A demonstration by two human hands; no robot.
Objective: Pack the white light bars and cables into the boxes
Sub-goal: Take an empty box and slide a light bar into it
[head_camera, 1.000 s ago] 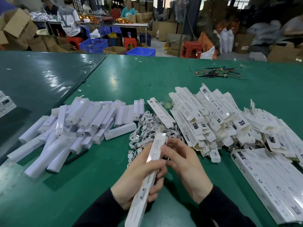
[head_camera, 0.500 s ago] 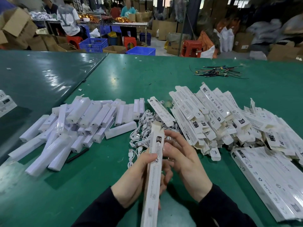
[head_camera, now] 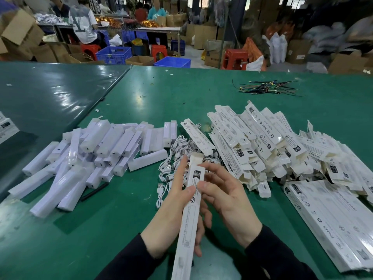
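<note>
My left hand (head_camera: 171, 217) grips a long, narrow white box (head_camera: 188, 219) that stands nearly upright over the green table, thumb on its front face. Its top flap stands open. My right hand (head_camera: 226, 201) pinches the box near the top end with thumb and fingers. A heap of white light bars (head_camera: 96, 154) lies to the left. White cables (head_camera: 175, 158) lie in a tangle just beyond my hands. A pile of flat open boxes (head_camera: 258, 142) spreads to the right.
A row of filled boxes (head_camera: 333, 219) lies side by side at the right near edge. Loose coloured wires (head_camera: 260, 88) lie at the far right of the green table (head_camera: 141, 93). A darker table joins on the left. People, crates and cartons stand beyond.
The box has turned in my hands so its printed face shows, and it has risen more upright. The end flap has opened and my right fingers have shifted up to it.
</note>
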